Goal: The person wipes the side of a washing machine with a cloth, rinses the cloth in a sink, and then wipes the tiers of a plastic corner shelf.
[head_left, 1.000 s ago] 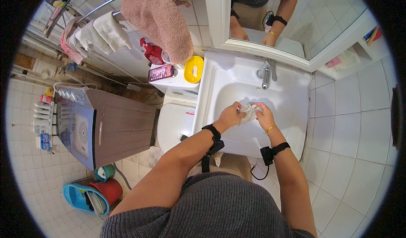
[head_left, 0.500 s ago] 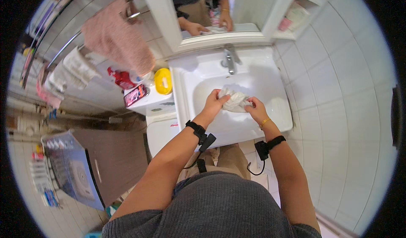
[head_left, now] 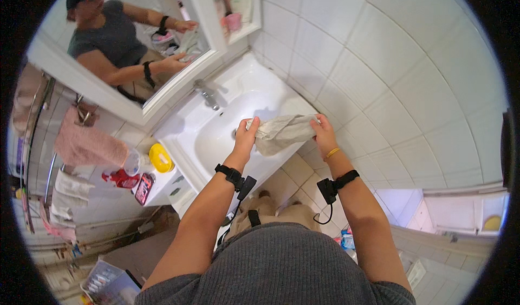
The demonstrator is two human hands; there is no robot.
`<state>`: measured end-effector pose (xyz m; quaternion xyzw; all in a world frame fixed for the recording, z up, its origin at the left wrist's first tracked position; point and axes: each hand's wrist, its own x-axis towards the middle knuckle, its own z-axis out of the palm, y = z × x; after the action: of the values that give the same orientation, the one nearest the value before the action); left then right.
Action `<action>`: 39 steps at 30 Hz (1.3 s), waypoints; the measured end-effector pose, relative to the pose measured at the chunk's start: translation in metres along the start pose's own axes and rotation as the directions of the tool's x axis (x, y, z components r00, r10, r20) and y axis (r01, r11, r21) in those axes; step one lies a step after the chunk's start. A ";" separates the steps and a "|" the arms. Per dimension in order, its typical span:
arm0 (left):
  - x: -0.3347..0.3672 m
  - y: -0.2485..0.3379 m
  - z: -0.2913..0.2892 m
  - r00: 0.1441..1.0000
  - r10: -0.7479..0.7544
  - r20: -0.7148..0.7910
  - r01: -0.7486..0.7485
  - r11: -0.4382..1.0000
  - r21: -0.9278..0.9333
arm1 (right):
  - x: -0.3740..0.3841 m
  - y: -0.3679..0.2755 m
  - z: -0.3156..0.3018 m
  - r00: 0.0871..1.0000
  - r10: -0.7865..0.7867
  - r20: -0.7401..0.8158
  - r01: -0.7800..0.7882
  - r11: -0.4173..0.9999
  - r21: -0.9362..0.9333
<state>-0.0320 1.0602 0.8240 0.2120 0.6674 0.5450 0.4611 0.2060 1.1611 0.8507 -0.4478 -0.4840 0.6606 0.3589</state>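
Your left hand [head_left: 246, 141] and right hand [head_left: 325, 135], grips pinched closed, spread a pale cloth [head_left: 284, 135], seemingly above the washbasin [head_left: 212, 140].

A white toilet cistern [head_left: 162, 182] carries a yellow oval plastic container [head_left: 161, 157] and a lit rectangular phone [head_left: 145, 189]; a white open shelf [head_left: 246, 31] holds a pink cup [head_left: 233, 21].

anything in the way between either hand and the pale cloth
Nothing visible. The left hand and right hand each pinch an end of the pale cloth directly; the faucet stands apart, toward the sink's back edge.
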 end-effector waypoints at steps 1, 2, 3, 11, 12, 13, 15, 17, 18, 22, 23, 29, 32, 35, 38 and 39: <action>-0.001 0.001 0.011 0.997 0.015 0.070 -0.016 1.000 0.004 | -0.006 -0.003 -0.010 1.000 0.004 -0.027 -0.004 1.000 0.020; -0.002 0.001 0.022 0.990 0.029 0.137 -0.031 1.000 0.007 | -0.009 -0.004 -0.020 0.999 -0.003 -0.049 0.005 1.000 0.028; -0.004 0.001 0.033 0.978 0.042 0.203 -0.045 0.999 0.008 | -0.013 -0.004 -0.031 0.997 0.000 -0.074 0.004 0.998 0.057; -0.058 0.017 0.127 0.706 0.063 0.706 -0.283 0.938 0.199 | -0.064 0.023 -0.154 0.981 -0.034 -0.190 0.035 0.999 0.001; -0.061 0.011 0.138 0.757 -0.024 0.653 -0.184 0.951 0.248 | -0.076 0.026 -0.166 0.974 -0.047 -0.222 0.044 0.999 -0.018; -0.067 0.006 0.152 0.794 -0.115 0.597 -0.080 0.954 0.290 | -0.093 0.025 -0.178 0.964 -0.057 -0.258 0.048 0.998 -0.039; -0.073 -0.004 0.170 0.806 -0.157 0.571 -0.042 0.947 0.319 | -0.124 0.009 -0.188 0.957 -0.022 -0.290 -0.001 0.997 -0.076; -0.075 -0.022 0.196 0.813 -0.183 0.552 -0.017 0.941 0.337 | -0.147 0.010 -0.209 0.945 0.000 -0.327 -0.041 0.992 -0.120; -0.076 -0.030 0.207 0.830 -0.201 0.520 0.014 0.940 0.341 | -0.158 0.014 -0.220 0.960 -0.019 -0.279 0.004 0.998 -0.056; -0.112 -0.050 0.264 0.791 -0.218 0.571 0.052 0.955 0.293 | -0.213 0.020 -0.271 0.974 -0.073 -0.217 0.070 0.997 -0.021; -0.125 -0.049 0.275 0.786 -0.218 0.578 0.053 0.956 0.289 | -0.225 0.022 -0.280 0.966 -0.079 -0.246 0.078 0.997 -0.016; -0.158 -0.089 0.337 0.638 -0.309 0.705 0.073 0.936 0.344 | -0.282 0.064 -0.337 0.790 0.001 -0.613 0.045 0.997 0.061; -0.169 -0.100 0.359 0.571 -0.349 0.743 0.024 0.912 0.410 | -0.320 0.075 -0.350 0.710 -0.091 -0.698 0.104 0.994 -0.024; -0.192 -0.111 0.384 0.513 -0.334 0.791 -0.109 0.888 0.446 | -0.363 0.081 -0.356 0.692 0.075 -0.718 0.011 0.993 0.114; -0.216 -0.116 0.405 0.445 -0.328 0.833 -0.292 0.827 0.481 | -0.392 0.106 -0.361 0.605 0.076 -0.792 -0.003 0.996 0.093; -0.223 -0.116 0.409 0.426 -0.337 0.840 -0.276 0.836 0.475 | -0.399 0.115 -0.360 0.576 0.080 -0.814 0.011 0.994 0.105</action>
<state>0.4486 1.0656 0.8104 0.5793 0.4432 0.1194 0.6736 0.6756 0.8817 0.7911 -0.6926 -0.2226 0.4103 0.5499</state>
